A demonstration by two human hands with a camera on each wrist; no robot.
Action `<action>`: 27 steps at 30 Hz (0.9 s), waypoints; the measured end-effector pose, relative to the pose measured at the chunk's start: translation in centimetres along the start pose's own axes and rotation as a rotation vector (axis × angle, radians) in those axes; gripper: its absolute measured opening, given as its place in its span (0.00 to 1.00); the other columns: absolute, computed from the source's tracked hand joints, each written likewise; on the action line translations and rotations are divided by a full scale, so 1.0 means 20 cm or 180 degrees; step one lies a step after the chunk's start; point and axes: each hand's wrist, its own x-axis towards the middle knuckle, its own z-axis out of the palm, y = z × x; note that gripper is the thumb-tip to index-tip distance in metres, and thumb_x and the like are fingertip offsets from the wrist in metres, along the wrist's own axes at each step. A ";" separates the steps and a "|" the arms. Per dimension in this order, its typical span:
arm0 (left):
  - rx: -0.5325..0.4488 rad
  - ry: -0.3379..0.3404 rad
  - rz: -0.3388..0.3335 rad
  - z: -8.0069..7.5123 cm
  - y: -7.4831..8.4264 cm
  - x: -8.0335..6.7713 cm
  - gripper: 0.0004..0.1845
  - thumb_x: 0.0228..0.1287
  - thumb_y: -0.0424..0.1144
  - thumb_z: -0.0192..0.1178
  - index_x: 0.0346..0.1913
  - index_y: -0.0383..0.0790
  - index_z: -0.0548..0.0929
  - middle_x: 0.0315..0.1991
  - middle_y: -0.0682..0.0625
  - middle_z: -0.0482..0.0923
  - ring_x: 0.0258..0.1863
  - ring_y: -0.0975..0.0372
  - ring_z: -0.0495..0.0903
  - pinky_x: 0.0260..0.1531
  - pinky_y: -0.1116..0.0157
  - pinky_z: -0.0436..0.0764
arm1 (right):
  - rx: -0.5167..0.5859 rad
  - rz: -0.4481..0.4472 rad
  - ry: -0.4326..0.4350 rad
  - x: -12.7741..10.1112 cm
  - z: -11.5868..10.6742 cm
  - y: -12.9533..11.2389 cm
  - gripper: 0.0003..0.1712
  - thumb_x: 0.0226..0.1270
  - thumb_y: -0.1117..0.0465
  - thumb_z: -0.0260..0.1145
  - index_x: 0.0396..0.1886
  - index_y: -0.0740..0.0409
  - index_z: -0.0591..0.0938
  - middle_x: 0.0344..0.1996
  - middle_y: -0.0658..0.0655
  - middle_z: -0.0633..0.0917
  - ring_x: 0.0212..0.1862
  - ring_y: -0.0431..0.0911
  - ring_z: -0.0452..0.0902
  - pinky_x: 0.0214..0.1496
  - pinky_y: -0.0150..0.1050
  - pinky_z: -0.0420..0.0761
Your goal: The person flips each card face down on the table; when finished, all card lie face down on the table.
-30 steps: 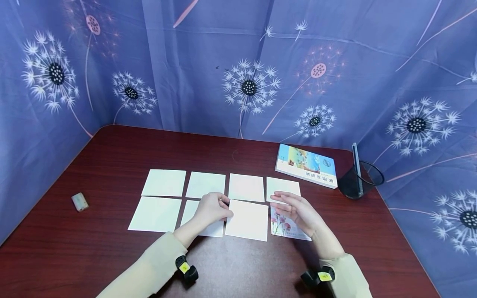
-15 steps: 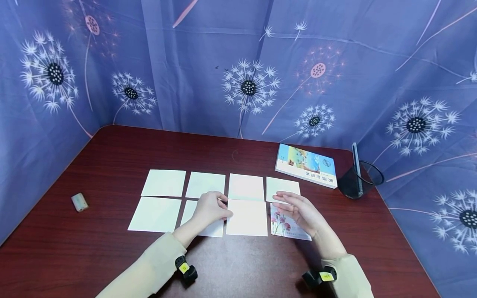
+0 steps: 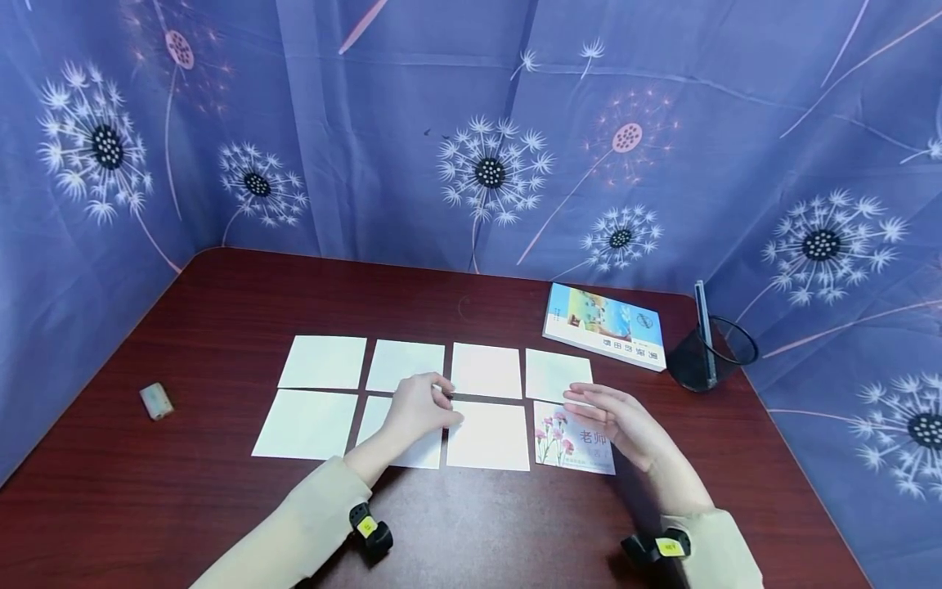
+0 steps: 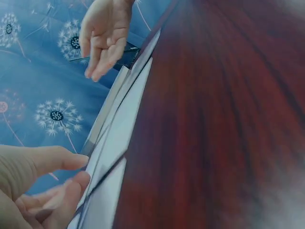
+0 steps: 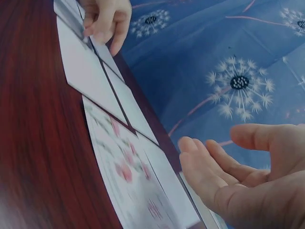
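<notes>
Eight cards are lying in two rows of four on the dark red table (image 3: 221, 294). The left hand (image 3: 418, 406) is resting on the front row, its curled fingertips pinching the left edge of a blank white card (image 3: 489, 436), the third from the left. By my judgement the person is setting this card face down into its slot, and the step is nearly done. The right hand (image 3: 618, 421) is hovering at three o'clock of that card, fingers spread and relaxed, holding nothing, just above the flower card (image 3: 570, 442), the only one lying face up. The next move probably calls for releasing the white card squarely, without nudging its neighbours, which are lying just beside it.

At one o'clock of the grid a picture book (image 3: 605, 325) is lying flat, and beyond it a black mesh pen holder (image 3: 702, 360) is standing. Well apart at nine o'clock, a small eraser (image 3: 155, 401) is lying. Nothing is standing in the way of either hand.
</notes>
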 end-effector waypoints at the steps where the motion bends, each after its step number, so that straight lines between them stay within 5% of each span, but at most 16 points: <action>1: -0.0051 -0.0030 0.0081 0.01 0.01 0.01 0.20 0.44 0.33 0.73 0.44 0.35 0.84 0.25 0.51 0.86 0.22 0.65 0.82 0.27 0.68 0.79 | -0.0059 0.0008 -0.0038 -0.01 -0.02 0.00 0.23 0.78 0.61 0.50 0.65 0.73 0.67 0.47 0.47 0.86 0.49 0.37 0.84 0.55 0.31 0.80; 6: -0.0535 -0.0481 0.0338 0.07 0.08 0.05 0.20 0.50 0.32 0.71 0.49 0.33 0.83 0.36 0.46 0.87 0.35 0.58 0.87 0.35 0.66 0.84 | -0.0227 0.0031 -0.0202 -0.04 -0.14 -0.02 0.32 0.78 0.61 0.50 0.68 0.83 0.56 0.49 0.46 0.86 0.51 0.37 0.84 0.55 0.30 0.80; 15: -0.1558 -0.1481 -0.0077 0.20 0.19 0.08 0.33 0.54 0.29 0.61 0.67 0.29 0.70 0.63 0.37 0.75 0.63 0.48 0.75 0.62 0.56 0.75 | -0.0151 0.0227 -0.0351 -0.11 -0.35 0.00 0.21 0.79 0.62 0.48 0.64 0.68 0.74 0.49 0.46 0.86 0.52 0.37 0.83 0.55 0.30 0.80; 20: -0.1755 -0.1665 -0.0172 0.26 0.21 0.10 0.37 0.51 0.27 0.57 0.70 0.28 0.65 0.67 0.35 0.70 0.67 0.47 0.71 0.66 0.55 0.70 | -0.0130 0.0281 -0.0401 -0.13 -0.38 0.01 0.18 0.80 0.61 0.47 0.55 0.53 0.82 0.48 0.45 0.86 0.51 0.36 0.83 0.54 0.30 0.80; 27: -0.2086 -0.1813 -0.0289 0.30 0.23 0.10 0.36 0.53 0.26 0.56 0.69 0.23 0.63 0.67 0.30 0.67 0.68 0.45 0.68 0.68 0.54 0.68 | -0.0076 0.0367 -0.0541 -0.13 -0.38 0.02 0.20 0.80 0.62 0.45 0.56 0.55 0.82 0.49 0.46 0.86 0.52 0.37 0.83 0.55 0.32 0.81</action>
